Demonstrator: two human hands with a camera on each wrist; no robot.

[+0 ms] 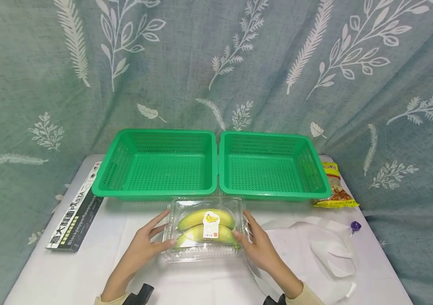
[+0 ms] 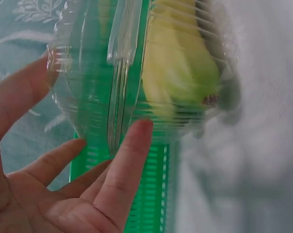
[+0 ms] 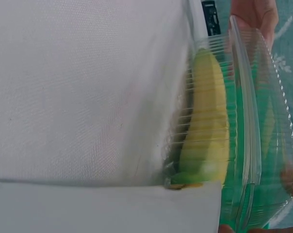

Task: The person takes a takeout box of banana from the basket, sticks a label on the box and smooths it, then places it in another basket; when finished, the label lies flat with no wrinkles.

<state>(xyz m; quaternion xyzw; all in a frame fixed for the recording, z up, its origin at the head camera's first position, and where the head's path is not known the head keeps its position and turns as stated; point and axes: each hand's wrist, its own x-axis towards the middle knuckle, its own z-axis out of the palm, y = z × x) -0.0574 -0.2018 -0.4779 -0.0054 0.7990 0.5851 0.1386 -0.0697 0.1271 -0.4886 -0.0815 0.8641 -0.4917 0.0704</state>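
A clear plastic clamshell box [image 1: 201, 254] holds bananas [image 1: 191, 220], with a white banana-picture label [image 1: 210, 231] on its lid. Both hands hold it by its ends, just in front of the green baskets. At the left end, my left hand [image 1: 142, 245] has its thumb on the lid's near corner and its fingers along the side. My right hand [image 1: 259, 248] grips the opposite end, its thumb over the lid's edge. Through the ribbed wall in the left wrist view, a banana's greenish tip [image 2: 204, 82] shows. A yellow banana [image 3: 207, 116] also appears in the right wrist view.
Two green baskets [image 1: 155, 195] [image 1: 273, 195] stand side by side at the back. A black-and-white pasta box [image 1: 73, 216] lies left, a yellow food packet [image 1: 336, 190] right. White ribbon-like strips [image 1: 334, 254] and a purple wrapped lollipop [image 1: 355, 226] lie on the right.
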